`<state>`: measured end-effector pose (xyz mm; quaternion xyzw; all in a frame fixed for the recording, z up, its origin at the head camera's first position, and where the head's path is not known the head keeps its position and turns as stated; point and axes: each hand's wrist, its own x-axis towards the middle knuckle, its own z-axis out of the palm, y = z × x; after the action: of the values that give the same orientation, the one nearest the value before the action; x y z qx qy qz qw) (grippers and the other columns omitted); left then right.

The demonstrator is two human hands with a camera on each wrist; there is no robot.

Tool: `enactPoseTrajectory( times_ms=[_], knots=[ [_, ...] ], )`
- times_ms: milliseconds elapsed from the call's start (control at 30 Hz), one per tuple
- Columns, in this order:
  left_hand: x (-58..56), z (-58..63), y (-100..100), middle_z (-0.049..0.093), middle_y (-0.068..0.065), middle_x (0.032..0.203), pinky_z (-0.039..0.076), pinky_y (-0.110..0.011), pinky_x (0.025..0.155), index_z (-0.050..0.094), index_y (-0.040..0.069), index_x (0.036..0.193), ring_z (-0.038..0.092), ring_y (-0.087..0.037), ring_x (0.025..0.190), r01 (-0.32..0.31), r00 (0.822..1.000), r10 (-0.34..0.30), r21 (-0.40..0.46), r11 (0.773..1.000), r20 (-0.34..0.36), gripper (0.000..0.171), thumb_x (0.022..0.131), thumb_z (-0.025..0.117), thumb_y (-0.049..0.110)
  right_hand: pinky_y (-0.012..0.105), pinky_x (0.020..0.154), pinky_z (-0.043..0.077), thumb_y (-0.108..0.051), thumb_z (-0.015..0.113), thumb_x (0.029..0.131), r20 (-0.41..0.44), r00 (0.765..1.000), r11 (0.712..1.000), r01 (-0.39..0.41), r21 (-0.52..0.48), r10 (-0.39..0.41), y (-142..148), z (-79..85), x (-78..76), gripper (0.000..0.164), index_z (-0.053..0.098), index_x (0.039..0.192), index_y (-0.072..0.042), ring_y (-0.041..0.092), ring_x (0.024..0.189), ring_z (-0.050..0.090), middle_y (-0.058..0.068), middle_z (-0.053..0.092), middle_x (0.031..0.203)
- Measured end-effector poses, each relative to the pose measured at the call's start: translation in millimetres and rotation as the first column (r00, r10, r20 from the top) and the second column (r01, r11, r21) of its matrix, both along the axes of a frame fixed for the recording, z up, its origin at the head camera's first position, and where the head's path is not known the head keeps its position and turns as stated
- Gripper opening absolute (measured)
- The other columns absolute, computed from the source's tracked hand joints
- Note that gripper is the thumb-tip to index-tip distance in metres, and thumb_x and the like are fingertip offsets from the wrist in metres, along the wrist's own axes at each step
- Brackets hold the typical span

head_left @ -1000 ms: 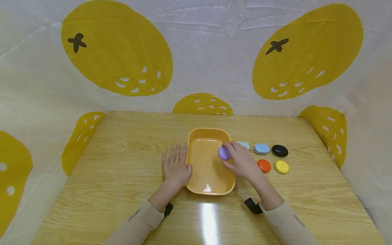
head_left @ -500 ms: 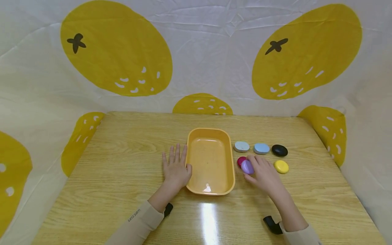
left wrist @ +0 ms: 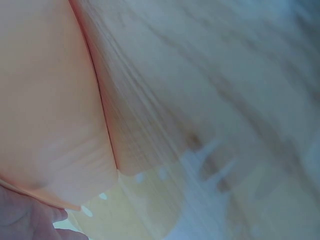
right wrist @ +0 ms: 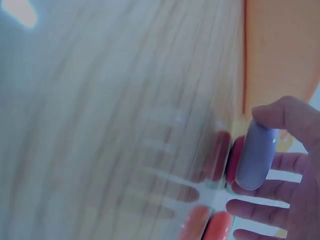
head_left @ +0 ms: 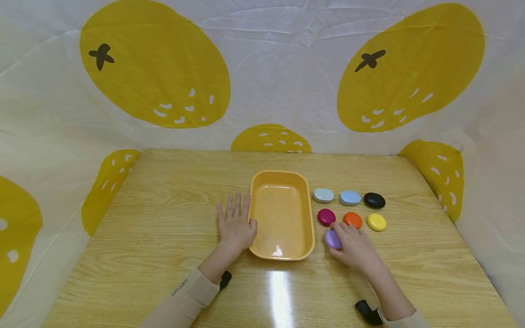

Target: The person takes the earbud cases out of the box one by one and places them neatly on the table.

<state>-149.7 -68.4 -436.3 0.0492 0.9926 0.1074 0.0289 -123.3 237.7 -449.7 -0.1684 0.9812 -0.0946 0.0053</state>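
Note:
My right hand [head_left: 357,249] pinches a glossy purple pebble-shaped disc [head_left: 332,239] close over the table, right of the tray. In the right wrist view the thumb presses one end of the purple disc [right wrist: 256,156] and fingers show behind it. A magenta disc [head_left: 326,217] and an orange disc [head_left: 352,220] lie just beyond that hand. My left hand [head_left: 237,231] is spread flat beside the orange plastic tray [head_left: 280,218], its thumb at the tray's left rim. In the left wrist view, the tray's side wall [left wrist: 50,115] fills the left part above some fingers.
A yellow disc [head_left: 376,222] lies at the right end of the near row. Behind are a pale grey oval [head_left: 323,196], a light blue oval [head_left: 350,198] and a black oval [head_left: 374,200]. The wooden table [head_left: 172,196] meets a patterned cloth [head_left: 283,91] at its back edge.
My right hand has carried the purple disc from over the tray to the right, then nearer to me, uncovering the magenta and orange discs. The left hand stays put.

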Motion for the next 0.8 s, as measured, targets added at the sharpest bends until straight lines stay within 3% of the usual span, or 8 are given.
enactPoseTrajectory(
  times_ms=[800],
  knots=[
    [1.0, 1.0, -0.3, 0.008, -0.013, 0.153, -0.001, -0.057, 0.107, 0.012, 0.015, 0.148, 0.003, -0.033, 0.139, 0.002, 1.000, -0.002, -0.016, 1.000, -0.001, 0.063, 0.092, 0.035, 0.033, 0.056, 0.079, 0.043, -0.028, 0.073, 0.074, 0.063, 0.997, 0.999, -0.034, 0.025, 0.033, -7.2, 8.2, 2.6, 0.051, 0.051, 0.115, -0.007, 0.035, 0.097, 0.055, 0.016, 0.057, 0.109]
  ],
)
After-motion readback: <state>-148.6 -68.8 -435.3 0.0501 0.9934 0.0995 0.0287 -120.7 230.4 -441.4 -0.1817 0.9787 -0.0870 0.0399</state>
